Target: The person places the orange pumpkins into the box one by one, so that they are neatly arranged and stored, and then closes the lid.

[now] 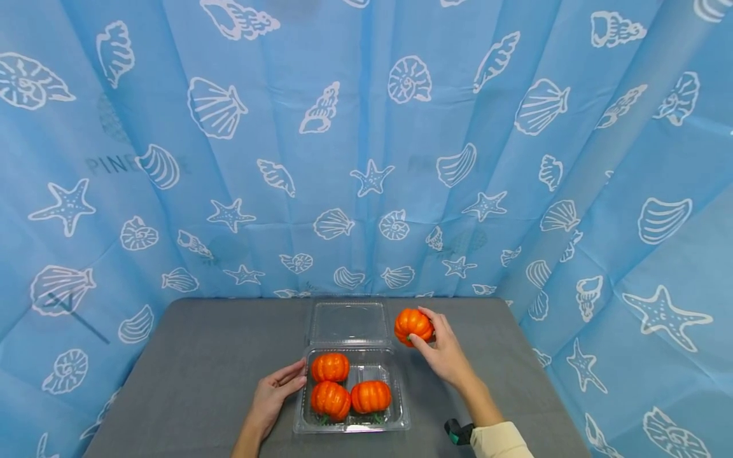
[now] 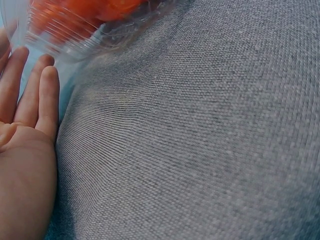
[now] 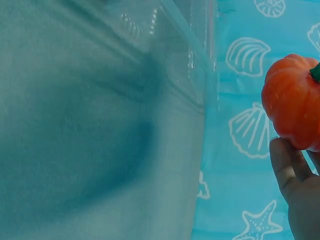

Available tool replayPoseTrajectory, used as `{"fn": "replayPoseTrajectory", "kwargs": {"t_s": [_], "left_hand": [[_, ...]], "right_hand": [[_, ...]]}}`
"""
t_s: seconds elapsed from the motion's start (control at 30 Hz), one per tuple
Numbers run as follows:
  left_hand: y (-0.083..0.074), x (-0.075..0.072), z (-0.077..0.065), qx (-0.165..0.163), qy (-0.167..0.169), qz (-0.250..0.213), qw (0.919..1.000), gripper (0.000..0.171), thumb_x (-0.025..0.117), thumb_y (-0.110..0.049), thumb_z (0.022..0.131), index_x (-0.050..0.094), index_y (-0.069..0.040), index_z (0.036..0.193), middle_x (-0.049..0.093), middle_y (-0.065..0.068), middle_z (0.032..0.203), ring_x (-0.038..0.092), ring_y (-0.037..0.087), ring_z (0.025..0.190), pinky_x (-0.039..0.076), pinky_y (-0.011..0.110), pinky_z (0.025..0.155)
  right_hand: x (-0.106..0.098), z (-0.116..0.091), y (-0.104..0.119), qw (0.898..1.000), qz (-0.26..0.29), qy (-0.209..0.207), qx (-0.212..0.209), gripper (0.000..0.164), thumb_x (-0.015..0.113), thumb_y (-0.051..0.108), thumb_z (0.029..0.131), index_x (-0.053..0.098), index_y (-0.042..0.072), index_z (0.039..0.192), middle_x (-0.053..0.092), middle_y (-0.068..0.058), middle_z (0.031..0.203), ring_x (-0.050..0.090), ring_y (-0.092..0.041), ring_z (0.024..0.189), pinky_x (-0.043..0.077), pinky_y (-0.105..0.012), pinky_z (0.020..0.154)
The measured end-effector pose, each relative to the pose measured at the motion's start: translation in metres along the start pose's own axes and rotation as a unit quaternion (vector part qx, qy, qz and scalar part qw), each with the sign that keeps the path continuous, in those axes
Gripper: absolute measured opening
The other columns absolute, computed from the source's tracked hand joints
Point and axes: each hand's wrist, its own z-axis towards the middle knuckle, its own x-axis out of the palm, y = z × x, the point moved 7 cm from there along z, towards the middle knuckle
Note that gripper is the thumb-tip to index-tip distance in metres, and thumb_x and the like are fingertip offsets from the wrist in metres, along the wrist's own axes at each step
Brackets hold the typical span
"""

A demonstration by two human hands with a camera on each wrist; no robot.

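My right hand [image 1: 448,356] grips a small orange toy pumpkin [image 1: 413,326] between thumb and fingers, raised to the right of a clear plastic clamshell container [image 1: 399,420]. In the right wrist view, this pumpkin [image 3: 292,102] shows its green stem, with fingertips against its lower side. Three more toy pumpkins sit in the container: one at the back left [image 1: 330,367], one at the front left [image 1: 330,401] and one at the front right [image 1: 371,396]. My left hand [image 1: 272,394] rests its fingertips at the container's left side, the fingers [image 2: 47,97] extended.
The container's clear lid [image 1: 350,321] lies folded back behind it, toward the far edge of the grey cloth-covered table [image 1: 229,356]. A blue curtain [image 1: 366,146] printed with white shells and starfish hangs behind and beside the table. A dark band [image 1: 460,432] circles the right wrist.
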Motion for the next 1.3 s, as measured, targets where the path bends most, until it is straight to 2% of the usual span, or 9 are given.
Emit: {"fn": "replayPoseTrajectory", "kwargs": {"t_s": [0.27,0.4,0.57,0.67,0.8,1.1,1.3], "left_hand": [[0.001,-0.001,-0.001,0.002,-0.002,-0.003,1.0000,0.053,0.082,-0.012,0.085,0.066,-0.001,0.134,0.069,0.010,0.135,0.071,0.000,0.107,0.056,0.015,0.090],[0.001,-0.001,-0.002,0.000,-0.002,-0.004,1.0000,0.053,0.082,-0.013,0.085,0.066,-0.001,0.134,0.069,0.009,0.135,0.070,-0.001,0.107,0.056,0.016,0.090],[0.000,-0.002,-0.003,-0.002,-0.003,0.002,1.0000,0.053,0.082,-0.014,0.085,0.066,-0.001,0.134,0.068,0.010,0.136,0.070,-0.001,0.107,0.055,0.015,0.090],[0.000,-0.002,-0.003,-0.001,-0.003,0.005,1.0000,0.053,0.082,-0.014,0.085,0.066,-0.002,0.134,0.068,0.010,0.136,0.070,-0.002,0.107,0.055,0.014,0.090],[0.000,-0.002,-0.003,0.001,-0.001,0.003,1.0000,0.053,0.082,-0.013,0.085,0.066,-0.001,0.134,0.068,0.011,0.136,0.070,-0.001,0.107,0.055,0.015,0.090],[0.002,-0.002,-0.001,0.001,0.001,-0.001,1.0000,0.052,0.082,-0.012,0.085,0.066,-0.001,0.134,0.068,0.011,0.136,0.070,0.000,0.107,0.056,0.016,0.090],[0.000,0.000,0.001,0.004,0.010,-0.013,0.9999,0.053,0.081,-0.011,0.085,0.065,0.000,0.134,0.065,0.016,0.139,0.071,0.001,0.108,0.057,0.017,0.089]], "right_hand": [[0.017,-0.003,0.009,1.000,0.012,0.021,0.001,0.060,0.080,0.013,0.088,0.052,0.013,0.142,0.054,-0.010,0.128,0.059,-0.018,0.102,0.059,-0.029,0.084],[0.028,-0.004,0.012,0.999,0.017,0.033,-0.002,0.061,0.082,0.010,0.086,0.054,0.013,0.139,0.055,-0.008,0.127,0.060,-0.018,0.105,0.059,-0.028,0.087],[0.040,-0.008,0.017,0.999,0.024,0.037,-0.031,0.060,0.084,0.010,0.083,0.057,0.016,0.136,0.059,-0.004,0.125,0.063,-0.017,0.104,0.060,-0.027,0.087],[0.046,-0.011,0.018,0.998,0.024,0.033,-0.050,0.060,0.086,0.011,0.082,0.059,0.018,0.135,0.062,-0.002,0.126,0.065,-0.017,0.104,0.060,-0.030,0.087],[0.053,-0.015,0.019,0.997,0.031,0.034,-0.055,0.060,0.086,0.012,0.081,0.061,0.021,0.135,0.064,0.000,0.126,0.065,-0.016,0.103,0.061,-0.036,0.087],[0.069,-0.022,0.018,0.996,0.056,0.052,-0.053,0.060,0.087,0.008,0.080,0.062,0.021,0.133,0.065,0.001,0.124,0.065,-0.014,0.101,0.061,-0.028,0.085],[0.075,-0.025,0.016,0.996,0.050,0.052,-0.059,0.059,0.087,0.008,0.079,0.063,0.021,0.132,0.066,0.000,0.125,0.066,-0.015,0.102,0.061,-0.031,0.086]]}}
